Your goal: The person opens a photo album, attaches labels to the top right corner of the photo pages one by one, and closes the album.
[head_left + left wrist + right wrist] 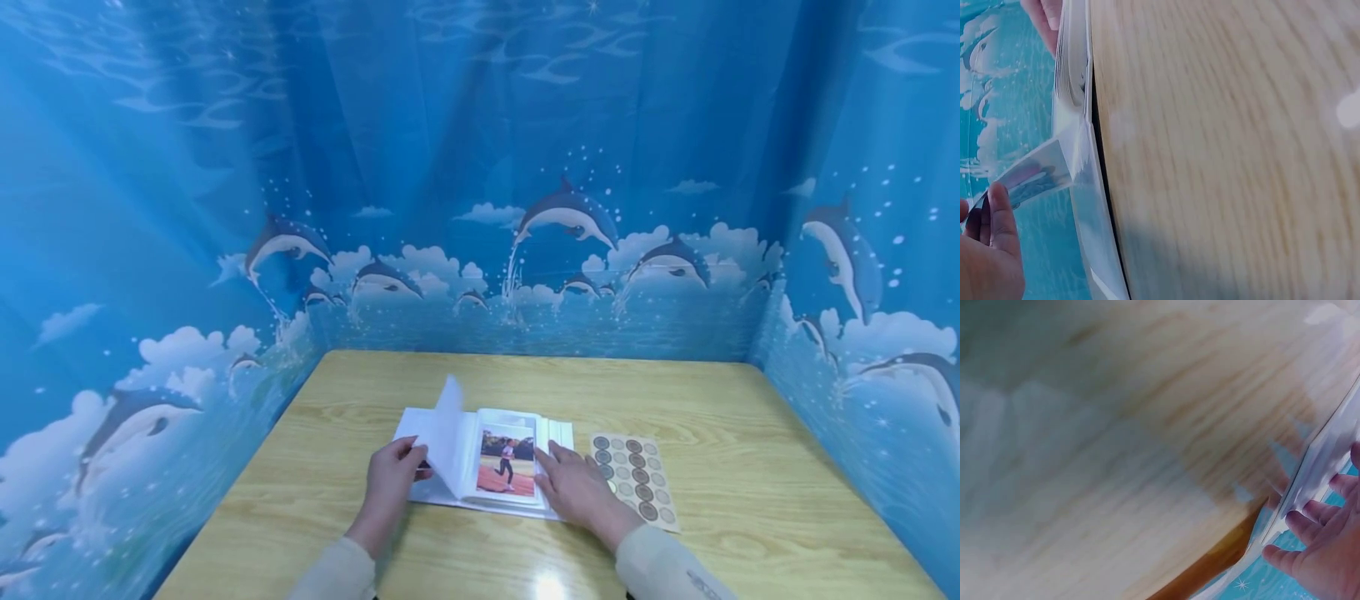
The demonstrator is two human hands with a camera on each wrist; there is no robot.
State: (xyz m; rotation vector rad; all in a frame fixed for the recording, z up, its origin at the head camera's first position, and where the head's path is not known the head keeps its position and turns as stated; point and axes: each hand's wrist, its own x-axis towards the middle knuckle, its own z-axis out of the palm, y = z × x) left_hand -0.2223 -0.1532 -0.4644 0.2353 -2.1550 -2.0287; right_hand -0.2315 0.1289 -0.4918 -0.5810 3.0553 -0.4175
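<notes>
A white photo album (555, 433) lies spread on the wooden table, with a photo (507, 462) of a person running on a track facing up on its right side. One album page (446, 433) stands half raised on the left; the left wrist view shows the same page (1038, 174) slanting up from the binding. My left hand (393, 477) pinches that page's outer edge between thumb and fingers. On the album's right edge rests my right hand (577, 490), fingers spread and fairly straight. In the right wrist view, the fingers (1304, 526) touch the album's side.
Just right of the album lies a sheet of round stickers (643, 479) in brown, dark and pale tones, partly behind my right hand. The wooden table (750, 500) extends around these things. Blue curtains (450, 125) with printed dolphins surround its back and sides.
</notes>
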